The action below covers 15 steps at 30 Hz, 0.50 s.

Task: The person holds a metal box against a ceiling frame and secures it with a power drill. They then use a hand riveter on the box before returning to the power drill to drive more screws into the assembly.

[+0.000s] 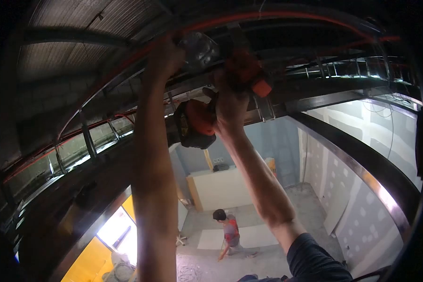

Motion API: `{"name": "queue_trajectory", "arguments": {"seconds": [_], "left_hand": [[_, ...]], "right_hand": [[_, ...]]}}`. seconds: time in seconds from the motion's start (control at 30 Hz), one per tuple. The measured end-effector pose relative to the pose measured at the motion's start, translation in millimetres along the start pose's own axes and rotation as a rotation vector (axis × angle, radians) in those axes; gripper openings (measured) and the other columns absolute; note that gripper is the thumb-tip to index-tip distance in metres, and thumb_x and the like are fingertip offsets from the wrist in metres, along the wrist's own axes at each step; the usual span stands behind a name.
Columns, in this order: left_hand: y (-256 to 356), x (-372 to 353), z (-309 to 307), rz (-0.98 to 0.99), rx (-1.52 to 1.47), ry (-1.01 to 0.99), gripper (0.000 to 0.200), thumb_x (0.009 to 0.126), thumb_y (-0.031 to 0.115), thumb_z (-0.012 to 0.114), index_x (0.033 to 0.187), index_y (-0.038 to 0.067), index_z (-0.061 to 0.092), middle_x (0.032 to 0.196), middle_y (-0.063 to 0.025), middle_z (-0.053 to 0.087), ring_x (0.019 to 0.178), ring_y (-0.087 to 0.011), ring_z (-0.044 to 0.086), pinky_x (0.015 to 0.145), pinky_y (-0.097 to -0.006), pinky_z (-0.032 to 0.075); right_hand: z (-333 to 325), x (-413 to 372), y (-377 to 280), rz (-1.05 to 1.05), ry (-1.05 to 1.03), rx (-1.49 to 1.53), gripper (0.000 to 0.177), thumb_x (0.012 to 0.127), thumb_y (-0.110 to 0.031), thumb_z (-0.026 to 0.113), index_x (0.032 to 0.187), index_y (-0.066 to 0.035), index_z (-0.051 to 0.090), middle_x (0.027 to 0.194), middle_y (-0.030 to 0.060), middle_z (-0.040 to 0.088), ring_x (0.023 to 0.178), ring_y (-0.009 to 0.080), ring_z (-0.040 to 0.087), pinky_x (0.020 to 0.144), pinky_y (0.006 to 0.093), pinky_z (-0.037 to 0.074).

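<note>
Gripping the drill (pixel 242 70), the right hand (pixel 230 105) holds it head-up toward the ceiling (pixel 80 56).

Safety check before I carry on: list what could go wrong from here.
The cordless drill is held overhead in the right hand; if it slips, it may fall toward the person on the floor below. The left hand sits close to the drill by the metal box, so fingers might get caught.

**Interior Under Construction**

A building site is indicated. Bare metal ceiling framing (pixel 343 70) and red conduit (pixel 286 16) are exposed beneath corrugated decking (pixel 61 51). Drywall (pixel 357 188) is left unpainted with patched screw spots, and loose boards (pixel 258 235) are laid on the floor (pixel 268 263).
</note>
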State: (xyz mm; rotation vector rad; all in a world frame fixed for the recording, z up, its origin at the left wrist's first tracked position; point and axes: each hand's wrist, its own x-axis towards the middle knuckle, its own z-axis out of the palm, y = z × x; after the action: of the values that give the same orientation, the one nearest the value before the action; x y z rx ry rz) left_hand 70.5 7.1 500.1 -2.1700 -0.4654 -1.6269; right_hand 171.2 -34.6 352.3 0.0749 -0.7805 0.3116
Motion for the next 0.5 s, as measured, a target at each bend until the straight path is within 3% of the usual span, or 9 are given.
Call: {"name": "queue_trajectory", "arguments": {"seconds": [0.1,0.27,0.4,0.5], "left_hand": [[-18.1,36.3,13.0,0.020,-0.019,0.053,0.045,0.081,0.018,0.070,0.124,0.009,0.064,0.116,-0.0192,0.069,0.113,-0.0365,0.064,0.095,-0.0456,0.050],[-37.7,58.8,23.2,0.268,0.248,0.082,0.043,0.078,0.017,0.073,0.120,0.011,0.066,0.109,-0.0150,0.071,0.107,-0.0356,0.066,0.091,-0.0468,0.052],[-49.9,64.4,35.0,0.277,0.304,0.043,0.040,0.078,0.018,0.074,0.117,0.011,0.066,0.109,-0.0142,0.071,0.106,-0.0350,0.066,0.090,-0.0468,0.053],[-65.8,75.6,45.1,0.351,0.338,0.206,0.040,0.078,0.020,0.076,0.116,0.011,0.066,0.108,-0.0134,0.071,0.105,-0.0344,0.067,0.088,-0.0465,0.053]], "right_hand": [[-2.4,0.7,9.8,0.037,0.000,0.069,0.025,0.094,-0.013,0.069,0.118,-0.008,0.062,0.104,0.0023,0.066,0.094,0.0137,0.066,0.070,0.0310,0.057],[-4.8,-12.5,6.4,0.170,0.032,0.174,0.027,0.096,-0.019,0.068,0.119,-0.008,0.061,0.107,0.0051,0.067,0.093,0.0165,0.068,0.068,0.0311,0.055],[-5.6,-17.3,8.1,0.243,0.045,0.250,0.031,0.097,-0.026,0.067,0.121,-0.008,0.058,0.108,0.0068,0.068,0.094,0.0188,0.067,0.069,0.0319,0.055],[-8.2,-20.0,13.9,0.276,0.020,0.297,0.029,0.097,-0.024,0.066,0.121,-0.009,0.057,0.109,0.0071,0.068,0.098,0.0195,0.066,0.072,0.0337,0.055]]}}
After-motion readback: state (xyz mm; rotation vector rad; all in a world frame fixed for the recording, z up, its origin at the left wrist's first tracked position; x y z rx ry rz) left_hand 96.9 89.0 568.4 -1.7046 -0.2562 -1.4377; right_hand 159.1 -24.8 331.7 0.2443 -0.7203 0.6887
